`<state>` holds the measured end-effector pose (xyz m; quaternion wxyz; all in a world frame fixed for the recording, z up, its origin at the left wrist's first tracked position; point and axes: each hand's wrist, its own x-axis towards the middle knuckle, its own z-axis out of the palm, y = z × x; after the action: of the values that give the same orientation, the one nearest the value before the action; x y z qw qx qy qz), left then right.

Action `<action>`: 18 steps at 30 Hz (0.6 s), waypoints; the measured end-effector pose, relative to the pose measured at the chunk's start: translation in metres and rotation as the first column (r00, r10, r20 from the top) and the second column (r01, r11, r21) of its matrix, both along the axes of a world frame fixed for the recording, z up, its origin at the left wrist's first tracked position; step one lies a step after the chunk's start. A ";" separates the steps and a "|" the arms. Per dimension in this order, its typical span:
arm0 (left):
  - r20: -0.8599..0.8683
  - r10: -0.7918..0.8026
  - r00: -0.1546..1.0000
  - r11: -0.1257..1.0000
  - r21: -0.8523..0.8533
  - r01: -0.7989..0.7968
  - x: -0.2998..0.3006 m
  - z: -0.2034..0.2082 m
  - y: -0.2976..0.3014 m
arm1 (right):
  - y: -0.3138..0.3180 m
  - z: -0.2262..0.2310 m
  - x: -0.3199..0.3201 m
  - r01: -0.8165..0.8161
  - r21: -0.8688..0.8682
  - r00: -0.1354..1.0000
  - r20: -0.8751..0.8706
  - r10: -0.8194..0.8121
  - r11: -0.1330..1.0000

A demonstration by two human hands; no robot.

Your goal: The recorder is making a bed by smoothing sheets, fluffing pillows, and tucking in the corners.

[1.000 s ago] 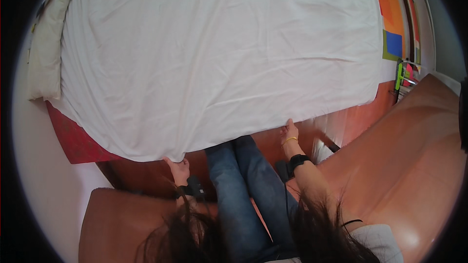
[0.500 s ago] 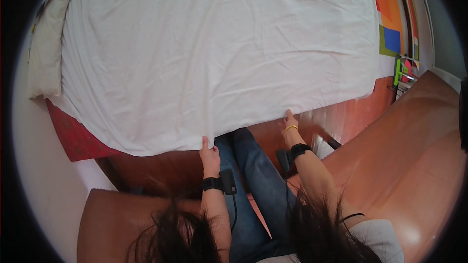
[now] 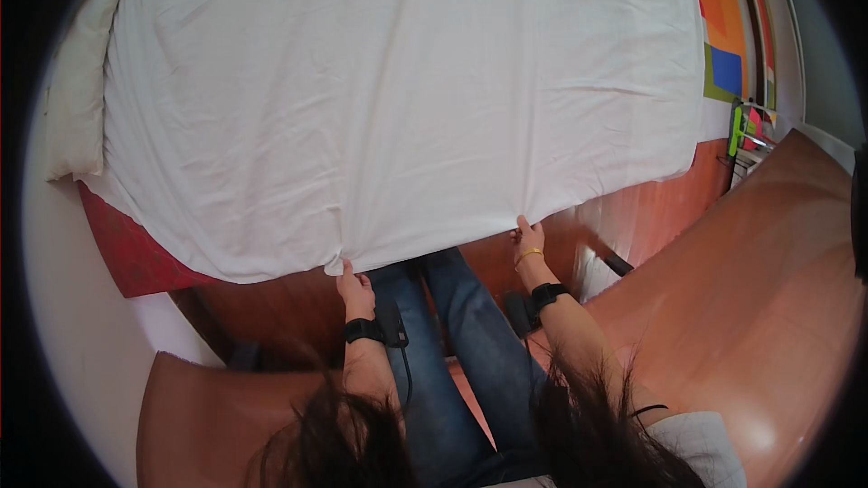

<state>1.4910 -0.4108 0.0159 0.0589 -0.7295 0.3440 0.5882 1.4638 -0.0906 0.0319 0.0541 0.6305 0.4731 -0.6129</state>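
A white bed sheet (image 3: 407, 99) lies spread over the bed, creased in long folds that run down toward my hands. My left hand (image 3: 353, 289) pinches its near edge, thumb on top, left of my knees. Further right, my right hand (image 3: 528, 240) grips the same edge, and a taut crease runs up from it. The fingers under the cloth are partly hidden. Each wrist wears a black strap with a small dark device, and a yellow bracelet circles the right wrist.
A cream pillow (image 3: 77, 90) rests at the bed's left end, above a red patterned cloth (image 3: 136, 244). The wooden bed side (image 3: 633, 208) shows below the sheet. At right are a green-handled item (image 3: 737, 129) and a multicoloured panel (image 3: 723, 9). Reddish floor (image 3: 723, 334) surrounds my legs.
My left hand has shifted left along the sheet's edge. My right hand has moved slightly left and nearer, now pinching the edge and pulling a crease in it.
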 end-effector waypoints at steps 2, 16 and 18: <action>-0.025 -0.001 1.000 0.999 0.053 0.002 0.007 -0.017 0.003 | 0.028 -0.013 0.000 -0.090 0.167 0.991 0.110 0.072 0.982; -0.045 -0.018 0.999 0.878 -0.479 -0.006 -0.081 0.018 -0.086 | 0.004 0.018 -0.089 -0.747 0.662 0.631 0.678 0.376 0.062; 0.691 -0.326 0.645 0.474 -0.471 0.744 -0.118 0.036 -0.092 | -0.010 0.027 -0.119 -0.719 0.660 0.401 0.651 0.645 -0.219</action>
<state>1.3731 -0.5027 0.0521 0.0440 -0.6621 0.7363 0.1322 1.3451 -0.1008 0.0591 0.0329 0.1856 0.9797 -0.0682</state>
